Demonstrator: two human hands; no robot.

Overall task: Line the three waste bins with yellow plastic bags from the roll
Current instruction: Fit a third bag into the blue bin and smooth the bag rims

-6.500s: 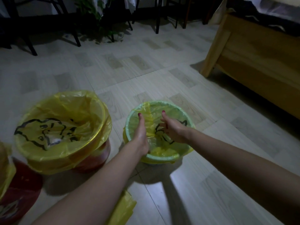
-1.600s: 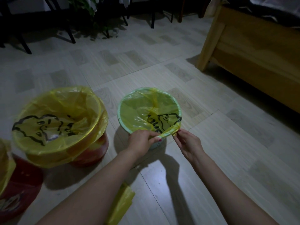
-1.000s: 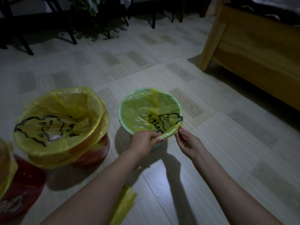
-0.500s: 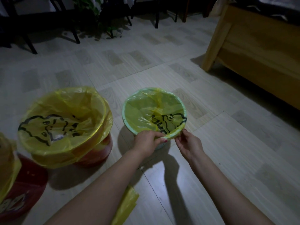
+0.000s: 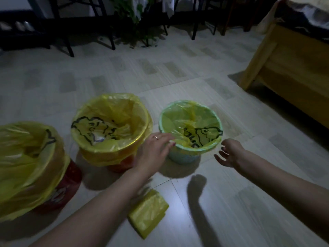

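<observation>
**Both hands off the green bin's bag**

Since half a second ago both hands have let go of the bag edge at the near rim of the green bin (image 5: 181, 157), and my view has swung left, so the third bin now shows far more fully. My left hand (image 5: 154, 148) lies with fingers straight, fingertips touching the yellow bag (image 5: 179, 122) at the bin's 8 o'clock rim; it holds nothing. My right hand (image 5: 229, 154) hangs just off the rim at 4 o'clock, fingers loosely spread, palm turned up, touching nothing that I can see.

Yellow film is folded over the green bin's rim all the way round, with a black cartoon print showing on the inside toward 4 o'clock. At 9 o'clock from it, just beside it, stands the middle bin (image 5: 121, 164), red below, its own liner (image 5: 114, 145) draped well down the outside and carrying the same black print inside. At 8 o'clock, at the frame's left edge, stands the red bin (image 5: 65, 189), also covered by a loose yellow liner (image 5: 26, 166).

On the floor (image 5: 231, 220) at 6 o'clock from the green bin, close under my left forearm, lies the flattened roll (image 5: 148, 213) of yellow bags. At 2 o'clock a wooden bed (image 5: 288, 68) stands well apart; dark chair legs (image 5: 69, 45) and a plant (image 5: 135, 20) line the far side at 12 o'clock.
</observation>
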